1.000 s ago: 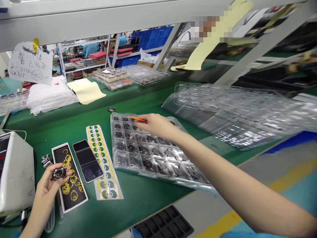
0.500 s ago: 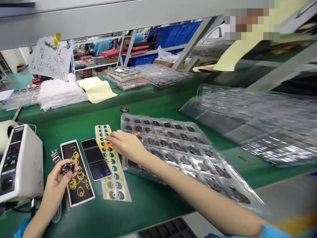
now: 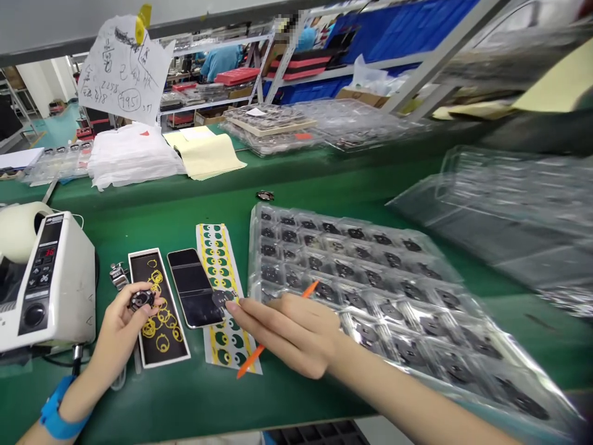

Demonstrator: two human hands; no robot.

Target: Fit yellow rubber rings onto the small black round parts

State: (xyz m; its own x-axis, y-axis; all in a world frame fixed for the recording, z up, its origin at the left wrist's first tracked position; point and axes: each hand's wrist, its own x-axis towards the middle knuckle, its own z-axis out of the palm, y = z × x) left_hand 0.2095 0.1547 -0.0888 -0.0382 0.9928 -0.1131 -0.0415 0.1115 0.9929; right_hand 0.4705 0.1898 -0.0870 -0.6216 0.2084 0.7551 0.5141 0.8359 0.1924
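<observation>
My left hand (image 3: 124,321) is closed on a small round black part (image 3: 140,300), held over the edge of a white-rimmed box (image 3: 186,360) with yellow rings in it. My right hand (image 3: 296,334) pinches a thin, dark, round piece (image 3: 224,298) at its fingertips. Tucked among the same fingers, an orange stick (image 3: 251,362) slants across the hand. Below the fingertips lie a white and yellow sticker sheet (image 3: 215,247) with cut-outs and a black-screened phone (image 3: 189,278). Whether the thin piece is a film or a disc I cannot tell.
A clear tray (image 3: 254,241) of black parts lies to the right, under my right forearm. One loose black part (image 3: 265,195) sits behind it. A tape dispenser (image 3: 69,278) stands at left. Stacked clear trays (image 3: 509,204) are far right, and a paper stack (image 3: 134,157) is on the back ledge.
My right hand has drawn back toward me from the sticker sheet, and a thin round piece now shows at its fingertips. My left hand keeps its hold on the black part. The view has shifted.
</observation>
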